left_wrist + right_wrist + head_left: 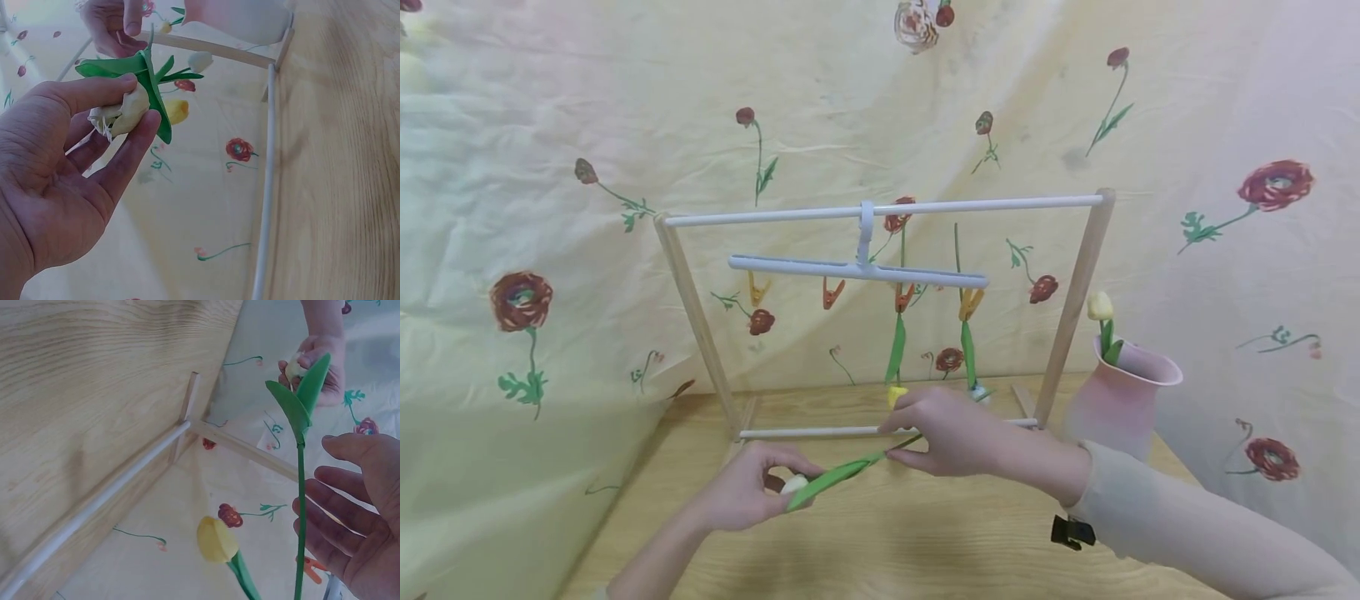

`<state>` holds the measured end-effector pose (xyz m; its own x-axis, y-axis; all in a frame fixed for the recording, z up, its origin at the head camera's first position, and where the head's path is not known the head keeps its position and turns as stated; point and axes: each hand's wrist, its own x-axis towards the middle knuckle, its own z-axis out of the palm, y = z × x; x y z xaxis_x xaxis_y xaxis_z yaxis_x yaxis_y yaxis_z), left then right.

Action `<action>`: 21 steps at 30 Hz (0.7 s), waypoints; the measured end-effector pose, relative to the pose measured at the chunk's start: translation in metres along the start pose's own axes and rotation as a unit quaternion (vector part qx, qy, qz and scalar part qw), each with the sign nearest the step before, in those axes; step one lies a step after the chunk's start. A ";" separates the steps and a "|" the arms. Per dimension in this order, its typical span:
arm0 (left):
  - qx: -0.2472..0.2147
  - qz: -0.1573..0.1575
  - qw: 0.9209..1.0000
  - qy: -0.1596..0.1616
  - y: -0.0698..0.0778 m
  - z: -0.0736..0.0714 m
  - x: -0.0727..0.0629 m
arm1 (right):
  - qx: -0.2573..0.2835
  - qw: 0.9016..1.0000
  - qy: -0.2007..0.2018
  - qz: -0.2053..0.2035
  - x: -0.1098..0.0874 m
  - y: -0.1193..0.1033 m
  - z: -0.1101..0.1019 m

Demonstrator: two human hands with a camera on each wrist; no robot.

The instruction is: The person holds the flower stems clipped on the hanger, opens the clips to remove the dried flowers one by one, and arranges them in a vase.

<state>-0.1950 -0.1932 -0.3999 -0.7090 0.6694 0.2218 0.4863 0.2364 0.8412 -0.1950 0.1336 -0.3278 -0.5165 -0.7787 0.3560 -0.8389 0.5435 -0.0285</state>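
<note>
White, its head pinched in my left hand [741,492], the artificial tulip [835,477] slants above the wooden table [865,542]; squeezing harder could crush petals. A swinging stem [300,506] might knock the hanging yellow tulip [897,397]. My right hand's [951,433] fingers spread loosely beside the stem, so it could slip away. Rightmost, my sleeve [1180,504] may brush the pink vase [1112,412].

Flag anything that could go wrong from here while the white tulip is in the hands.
The left hand pinches the white tulip by its bloom, so the petals could crease if squeezed harder.

The right hand looks close to the yellow tulip hanging upside down, and might knock it.

The hanger hangs by one hook and dips toward the side with two clipped flowers; a tug could tilt it further.
</note>
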 end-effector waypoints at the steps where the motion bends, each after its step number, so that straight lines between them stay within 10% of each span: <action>1: 0.000 -0.001 1.000 -0.003 0.001 0.000 0.001 | 0.002 1.000 0.000 -0.001 -0.001 0.000 0.001; 21: 0.009 -0.005 0.999 -0.034 0.014 -0.002 0.010 | 0.002 0.999 0.012 -0.032 -0.020 0.003 0.014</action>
<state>-0.1965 -0.1848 -0.3854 -0.6776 0.7136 0.1779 0.4880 0.2553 0.8347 -0.1899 0.1462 -0.3478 -0.4577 -0.8037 0.3802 -0.8706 0.4919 -0.0083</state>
